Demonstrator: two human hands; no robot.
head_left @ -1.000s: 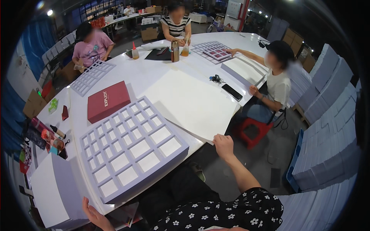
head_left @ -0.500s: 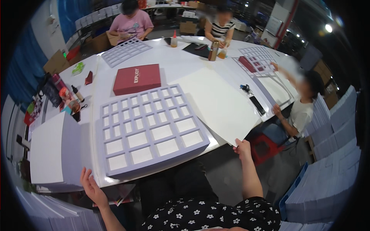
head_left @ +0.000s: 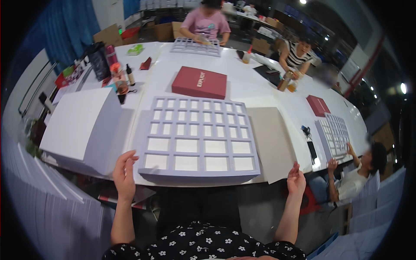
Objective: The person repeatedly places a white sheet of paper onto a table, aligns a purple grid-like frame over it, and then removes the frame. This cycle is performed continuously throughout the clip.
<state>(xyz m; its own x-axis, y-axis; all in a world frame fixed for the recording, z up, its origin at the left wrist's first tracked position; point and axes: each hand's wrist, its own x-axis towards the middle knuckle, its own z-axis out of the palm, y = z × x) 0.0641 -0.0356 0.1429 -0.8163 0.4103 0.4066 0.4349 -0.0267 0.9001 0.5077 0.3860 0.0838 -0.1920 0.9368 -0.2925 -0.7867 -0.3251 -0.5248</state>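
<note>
A pale lavender-grey compartment tray (head_left: 199,145), with small cells behind larger ones and white cell bottoms, lies in front of me. My left hand (head_left: 125,175) is raised just off its left front corner, fingers stretched and empty. Beyond the right side of the tray, my right hand (head_left: 296,180) is by the front edge of a grey-beige sheet (head_left: 274,143), its fingers loosely bent with nothing visible in them. White sheet material (head_left: 291,125) shows along that sheet's right side. Behind the tray sits a closed dark red box (head_left: 199,82).
A tall stack of white boards (head_left: 80,125) stands left of the tray. Bottles (head_left: 120,80) and a dark bag (head_left: 97,60) are farther back. A phone (head_left: 312,151) lies to the right. Co-workers sit at the far and right sides, two of them at similar trays (head_left: 196,47).
My right hand has let go of the white sheet's corner. A grey-beige sheet face now shows beside the tray. My left hand has come up nearer the tray, and the view has swung left.
</note>
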